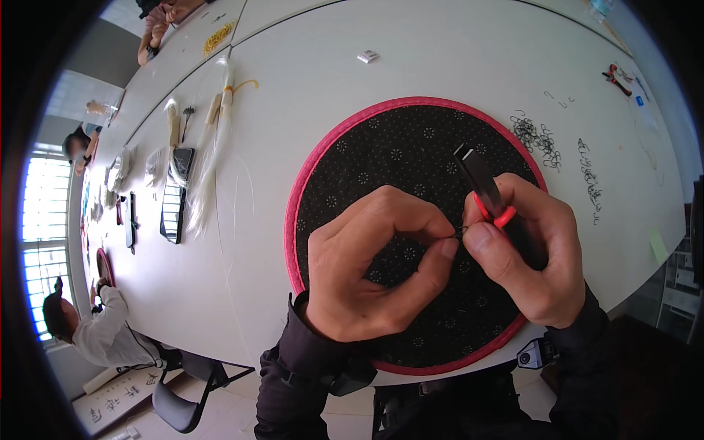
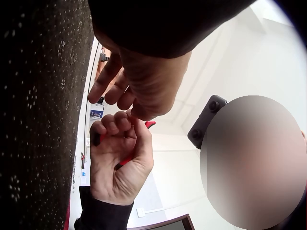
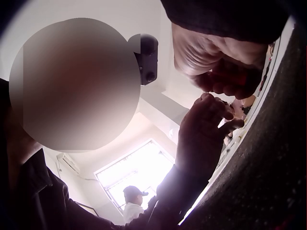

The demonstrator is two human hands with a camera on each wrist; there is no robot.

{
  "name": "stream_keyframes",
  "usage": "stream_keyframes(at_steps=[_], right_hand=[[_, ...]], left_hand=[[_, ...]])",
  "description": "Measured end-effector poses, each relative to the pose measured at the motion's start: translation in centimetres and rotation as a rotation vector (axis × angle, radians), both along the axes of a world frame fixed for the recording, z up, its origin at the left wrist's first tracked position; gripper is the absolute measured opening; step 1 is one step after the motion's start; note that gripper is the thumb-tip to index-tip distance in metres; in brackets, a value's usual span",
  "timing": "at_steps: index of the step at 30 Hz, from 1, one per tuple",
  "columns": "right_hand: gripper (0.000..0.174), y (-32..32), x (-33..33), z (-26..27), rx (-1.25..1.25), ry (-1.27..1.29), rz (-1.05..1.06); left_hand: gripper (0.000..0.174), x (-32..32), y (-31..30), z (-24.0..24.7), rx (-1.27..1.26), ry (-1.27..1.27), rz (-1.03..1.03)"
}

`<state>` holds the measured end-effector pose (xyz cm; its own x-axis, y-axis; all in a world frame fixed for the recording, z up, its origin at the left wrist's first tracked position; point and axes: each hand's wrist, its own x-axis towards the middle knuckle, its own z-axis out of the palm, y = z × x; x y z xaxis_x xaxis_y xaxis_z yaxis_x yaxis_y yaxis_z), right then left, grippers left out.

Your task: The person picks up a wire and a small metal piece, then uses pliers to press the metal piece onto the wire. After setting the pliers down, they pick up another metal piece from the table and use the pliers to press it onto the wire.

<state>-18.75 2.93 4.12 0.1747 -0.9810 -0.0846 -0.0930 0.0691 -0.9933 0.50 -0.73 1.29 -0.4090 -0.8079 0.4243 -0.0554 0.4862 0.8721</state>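
Note:
My left hand (image 1: 341, 257) pinches a tiny dark piece of wire (image 1: 460, 232) between thumb and index fingertip, above the mat. Close against it, my right hand (image 1: 554, 271) has its thumb tip right at the same wire. That right hand also grips a pair of pliers (image 1: 480, 174) with black and red parts, pointing up and away from me. In the left wrist view, red and black bits of the pliers show between the curled fingers of the right hand (image 2: 117, 165). Below both hands lies a round black mat (image 1: 352, 176) with a pink-red rim.
Right of the mat lie a pile of small dark curved wires (image 1: 537, 139) and a row of them (image 1: 589, 180). Farther back are other pliers (image 1: 617, 81) and a small white packet (image 1: 368, 56). Pale fibre bundles (image 1: 211, 161) and a phone (image 1: 173, 205) lie left. A person (image 1: 103, 330) sits at left.

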Motion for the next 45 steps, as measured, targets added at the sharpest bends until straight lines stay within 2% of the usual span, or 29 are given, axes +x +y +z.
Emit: stream_keyframes(at_steps=[8, 11, 17, 19, 22, 25, 40, 45], right_hand=[[0.011, 0.0, -0.1, -0.1, -0.006, 0.046, 0.017], [0.012, -0.1, -0.1, -1.0, -0.121, 0.026, 0.013], [0.013, -0.2, -0.3, -0.5, 0.038, -0.05, 0.029], [0.014, -0.2, -0.1, -0.5, 0.041, -0.068, 0.015], [0.014, -0.2, -0.1, -0.7, 0.047, -0.083, 0.001], [0.014, -0.2, -0.1, -0.6, 0.063, -0.079, -0.006], [0.013, -0.2, 0.0, -0.7, 0.029, -0.06, -0.014], [0.014, -0.2, -0.2, -0.5, 0.062, -0.049, -0.007]], left_hand=[[0.022, -0.1, 0.0, 0.0, -0.029, -0.02, 0.014], [0.023, -0.1, 0.0, -0.1, -0.057, -0.019, 0.006], [0.023, -0.1, -0.2, -0.1, -0.116, -0.038, -0.015], [0.02, 0.0, -0.2, -0.1, -0.13, -0.052, -0.026], [0.02, -0.1, 0.2, 0.0, 0.017, -0.014, 0.007], [0.02, 0.1, 0.2, 0.1, 0.035, -0.027, -0.009], [0.016, -0.2, 0.1, 0.0, -0.077, -0.093, 0.025], [0.015, 0.3, -0.2, 0.0, -0.046, -0.077, 0.015]])
